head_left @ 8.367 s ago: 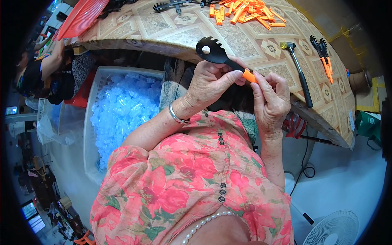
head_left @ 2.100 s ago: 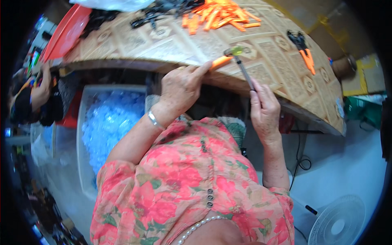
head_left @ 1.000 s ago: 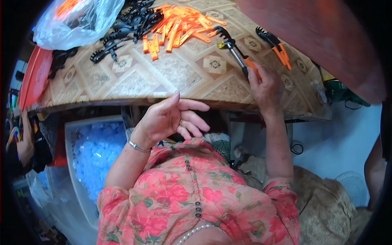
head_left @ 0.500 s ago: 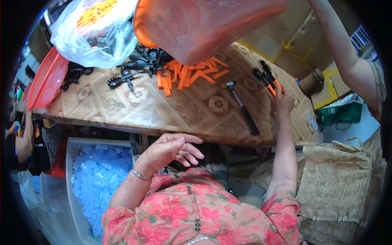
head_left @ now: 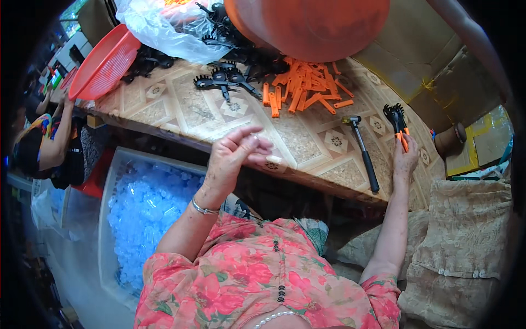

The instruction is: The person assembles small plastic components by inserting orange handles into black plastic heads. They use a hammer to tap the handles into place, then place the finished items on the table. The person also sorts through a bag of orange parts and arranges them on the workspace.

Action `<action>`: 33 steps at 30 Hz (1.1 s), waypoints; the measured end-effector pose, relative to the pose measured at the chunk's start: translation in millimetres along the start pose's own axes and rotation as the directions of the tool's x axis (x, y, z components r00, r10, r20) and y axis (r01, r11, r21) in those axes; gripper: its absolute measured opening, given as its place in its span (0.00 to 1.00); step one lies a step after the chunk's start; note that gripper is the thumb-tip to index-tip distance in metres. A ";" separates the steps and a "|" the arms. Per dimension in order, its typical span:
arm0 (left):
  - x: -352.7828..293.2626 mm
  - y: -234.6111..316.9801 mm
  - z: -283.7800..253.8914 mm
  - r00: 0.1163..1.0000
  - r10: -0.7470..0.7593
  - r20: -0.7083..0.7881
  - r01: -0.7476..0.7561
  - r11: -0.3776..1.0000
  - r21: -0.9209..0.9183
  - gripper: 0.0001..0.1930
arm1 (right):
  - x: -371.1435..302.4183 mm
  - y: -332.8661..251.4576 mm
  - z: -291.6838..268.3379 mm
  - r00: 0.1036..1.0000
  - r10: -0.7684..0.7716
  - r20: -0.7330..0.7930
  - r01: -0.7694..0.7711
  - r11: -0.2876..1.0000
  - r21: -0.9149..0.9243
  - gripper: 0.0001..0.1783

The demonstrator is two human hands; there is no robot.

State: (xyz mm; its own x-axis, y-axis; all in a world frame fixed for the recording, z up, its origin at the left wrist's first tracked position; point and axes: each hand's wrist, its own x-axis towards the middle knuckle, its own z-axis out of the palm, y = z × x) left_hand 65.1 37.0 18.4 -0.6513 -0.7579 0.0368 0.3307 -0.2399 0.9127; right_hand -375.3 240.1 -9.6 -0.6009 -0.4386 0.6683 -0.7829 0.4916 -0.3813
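At the table's right end, my right hand (head_left: 405,159) is closed around the orange handles of spaghetti servers with black toothed heads (head_left: 394,114); how many is hard to make out. My left hand (head_left: 233,156) hovers over the table's front edge, fingers loosely bent and apart, with nothing visible in them. Between the hands lies a hammer (head_left: 364,151) with a black grip. Farther back is a heap of loose orange handles (head_left: 311,85). To its left, black server heads (head_left: 223,79) lie in a cluster.
An orange tub (head_left: 312,27) hangs over the handles. A clear plastic bag (head_left: 164,35) and a red basket (head_left: 104,66) stand at the back left. Below the table is a white crate (head_left: 107,219) of bluish plastic pieces. Another person's arm (head_left: 57,134) is at left, a second arm (head_left: 466,27) upper right.
The view has shifted. More of the orange handle heap shows, with the tub tilted differently above it. My left hand has risen to the table edge; my right still grips the servers.
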 end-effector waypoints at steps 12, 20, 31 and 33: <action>9.5 4.9 -18.6 0.978 0.158 -0.135 -0.132 0.973 0.188 0.15 | 11.6 -18.3 7.6 0.998 -0.043 0.043 0.050 0.982 -0.183 0.38; 16.5 8.3 -19.6 0.970 0.195 -0.148 -0.159 0.961 0.226 0.18 | 2.5 -23.7 2.0 0.997 -0.002 0.078 0.019 0.976 -0.215 0.37; 40.3 2.1 -22.2 0.887 0.459 0.047 -0.361 0.628 0.689 0.22 | 3.9 -39.7 16.6 0.984 0.040 0.173 0.007 0.964 -0.264 0.44; 43.9 3.5 -17.2 0.877 0.473 0.079 -0.358 0.538 0.763 0.27 | 11.6 -29.4 14.4 0.983 0.079 0.163 -0.025 0.950 -0.311 0.49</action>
State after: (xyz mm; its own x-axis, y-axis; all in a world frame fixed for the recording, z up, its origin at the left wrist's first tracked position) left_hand 49.4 -7.6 16.2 -0.4688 -0.7308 0.4961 -0.1102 0.6057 0.7881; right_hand -361.6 209.8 0.1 -0.6792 -0.5147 0.5231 -0.6786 0.7121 -0.1804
